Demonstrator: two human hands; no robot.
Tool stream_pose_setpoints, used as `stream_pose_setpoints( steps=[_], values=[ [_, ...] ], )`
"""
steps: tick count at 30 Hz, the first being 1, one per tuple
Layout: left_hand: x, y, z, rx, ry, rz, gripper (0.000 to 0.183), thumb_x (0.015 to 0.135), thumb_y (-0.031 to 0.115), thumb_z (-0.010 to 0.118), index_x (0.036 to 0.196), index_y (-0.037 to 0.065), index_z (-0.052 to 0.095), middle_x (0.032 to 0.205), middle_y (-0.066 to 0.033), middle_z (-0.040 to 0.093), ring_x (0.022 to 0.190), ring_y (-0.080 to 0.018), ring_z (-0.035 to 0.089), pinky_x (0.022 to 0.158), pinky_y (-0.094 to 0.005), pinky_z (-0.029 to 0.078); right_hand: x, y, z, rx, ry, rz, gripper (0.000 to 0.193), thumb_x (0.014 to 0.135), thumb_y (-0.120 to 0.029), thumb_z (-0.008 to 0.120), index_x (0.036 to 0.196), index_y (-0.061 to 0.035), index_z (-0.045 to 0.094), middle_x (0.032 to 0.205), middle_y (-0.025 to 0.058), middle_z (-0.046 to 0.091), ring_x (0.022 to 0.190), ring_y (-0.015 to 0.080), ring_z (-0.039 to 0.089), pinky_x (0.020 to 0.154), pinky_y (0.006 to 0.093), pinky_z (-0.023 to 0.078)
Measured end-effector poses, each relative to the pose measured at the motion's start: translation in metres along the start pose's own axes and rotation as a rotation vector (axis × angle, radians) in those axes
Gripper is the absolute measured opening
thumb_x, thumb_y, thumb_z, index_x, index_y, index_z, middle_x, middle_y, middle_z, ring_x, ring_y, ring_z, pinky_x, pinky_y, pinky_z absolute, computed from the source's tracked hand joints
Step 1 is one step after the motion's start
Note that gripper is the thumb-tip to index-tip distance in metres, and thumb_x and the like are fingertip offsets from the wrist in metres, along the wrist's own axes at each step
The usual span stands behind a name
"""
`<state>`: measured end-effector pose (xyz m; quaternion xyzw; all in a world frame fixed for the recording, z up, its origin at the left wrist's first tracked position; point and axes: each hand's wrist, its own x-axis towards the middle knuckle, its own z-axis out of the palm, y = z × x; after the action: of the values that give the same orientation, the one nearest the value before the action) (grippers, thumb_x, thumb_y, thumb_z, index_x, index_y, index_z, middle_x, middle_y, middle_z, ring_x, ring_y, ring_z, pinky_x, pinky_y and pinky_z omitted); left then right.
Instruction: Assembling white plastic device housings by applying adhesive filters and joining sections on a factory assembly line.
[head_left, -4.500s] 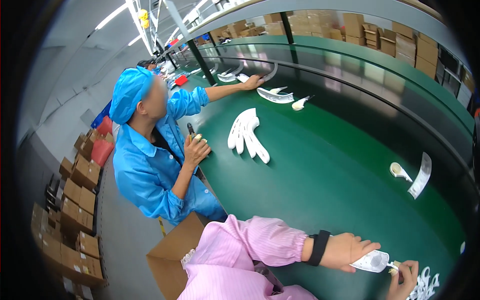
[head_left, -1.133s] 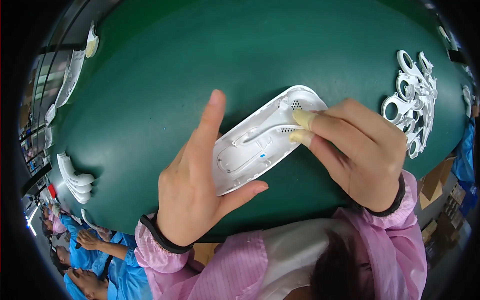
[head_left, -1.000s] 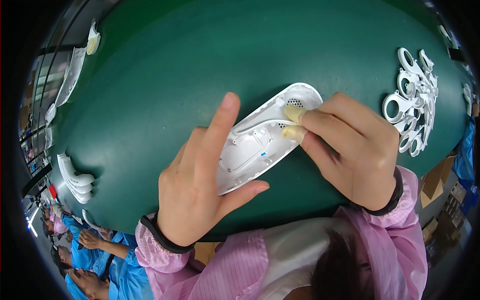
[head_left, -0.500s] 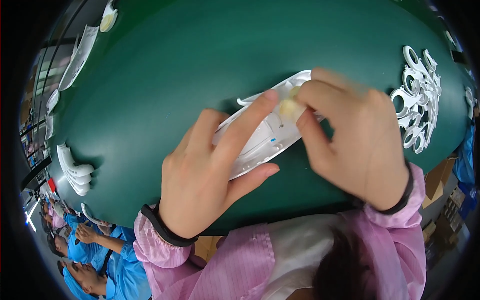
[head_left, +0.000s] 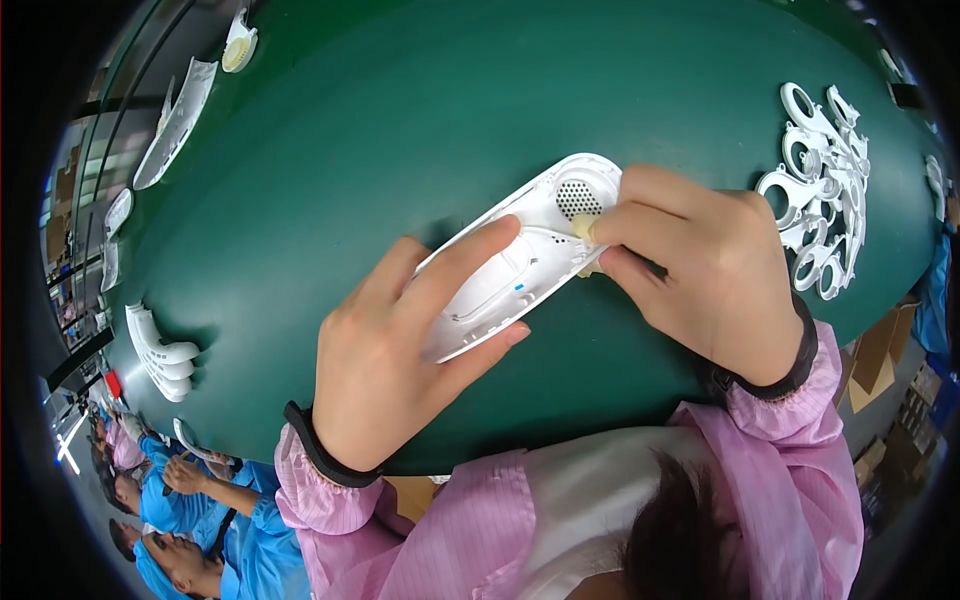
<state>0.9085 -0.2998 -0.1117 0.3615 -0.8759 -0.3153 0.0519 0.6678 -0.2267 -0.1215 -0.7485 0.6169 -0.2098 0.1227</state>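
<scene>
A long white plastic housing shell with rounded ends is tilted in front of me, its hollow inside facing up. A round patch of small holes shows at its far right end, and a tiny blue mark lies inside. My left hand grips the shell's near-left part, index finger over the inside and thumb along the near edge. My right hand is closed at the shell's right edge, finger and thumb pinching there. Pale yellow covers show on its fingertips; anything small between them is hidden.
White ring-shaped plastic parts lie piled at the right. Nested curved white parts sit at the left edge, and another white shell lies at the far left. People in blue are beyond the table at lower left.
My right hand has moved down and slightly left from the shell's far end to its right edge, uncovering the patch of holes. The shell has shifted slightly left.
</scene>
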Motion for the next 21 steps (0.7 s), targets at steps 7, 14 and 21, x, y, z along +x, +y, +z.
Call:
stream_pose_setpoints(
  steps=[7, 14, 21],
  values=[
    [0.012, 0.010, 0.001, -0.031, -0.044, 0.030, 0.063, 0.076, 0.016, 0.085, 0.135, 0.008, 0.064, 0.103, -0.0135, 0.067, 0.084, -0.0309, 0.062, 0.079, -0.0375, 0.052, -0.006, 0.011, 0.000, 0.117, 0.007, -0.014, 0.021, 0.075, -0.010, 0.079, 0.094, -0.0106, 0.071, 0.087, 0.0034, 0.059, 0.068, 0.0251, 0.066, 0.056, 0.0377, 0.051],
    [0.048, -0.006, -0.034, -0.153, 0.087, 0.128, 0.066, 0.083, 0.006, 0.077, 0.144, 0.002, 0.053, 0.140, -0.0175, 0.059, 0.131, -0.0293, 0.056, 0.112, -0.0383, 0.040, -0.026, 0.054, -0.079, 0.124, 0.403, 0.252, 0.033, 0.081, -0.002, 0.077, 0.113, -0.0092, 0.075, 0.099, 0.0041, 0.071, 0.066, 0.0129, 0.058, 0.057, 0.0269, 0.046],
    [0.189, -0.022, -0.097, -0.125, 0.540, 0.257, 0.074, 0.097, 0.029, 0.071, 0.155, -0.002, 0.038, 0.148, -0.0201, 0.050, 0.135, -0.0269, 0.049, 0.112, -0.0379, 0.037, -0.061, 0.115, -0.085, -0.262, 0.632, 0.456, 0.039, 0.084, -0.002, 0.070, 0.123, -0.0036, 0.069, 0.117, 0.0131, 0.072, 0.105, 0.0308, 0.065, 0.087, 0.0411, 0.054]
  ],
)
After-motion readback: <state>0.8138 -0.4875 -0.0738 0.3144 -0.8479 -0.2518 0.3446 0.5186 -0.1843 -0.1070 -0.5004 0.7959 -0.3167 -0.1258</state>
